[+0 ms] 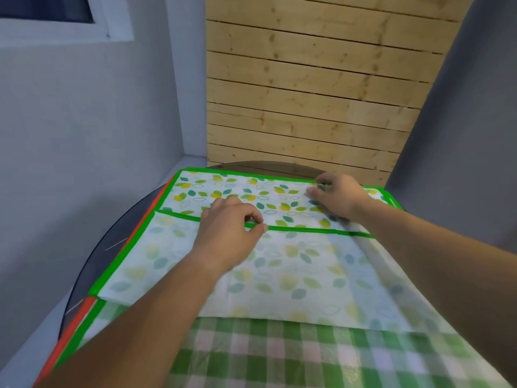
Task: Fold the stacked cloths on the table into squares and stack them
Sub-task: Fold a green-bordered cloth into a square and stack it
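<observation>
A white cloth with a leaf print and green border (293, 264) lies on top of the pile, its near part folded over so the paler back faces up. My left hand (229, 228) pinches the green edge of that folded part near the cloth's middle. My right hand (335, 196) rests farther back on the right, fingers curled down on the printed side; whether it grips the fabric is unclear. Under this cloth lies a green and white checked cloth (279, 357), showing at the near side. A red-edged cloth (156, 203) peeks out along the left.
The pile sits on a round dark table (92, 264) in a corner. Grey walls stand close at the left and right, a wooden slat panel (307, 93) right behind the table. The table's left rim is bare.
</observation>
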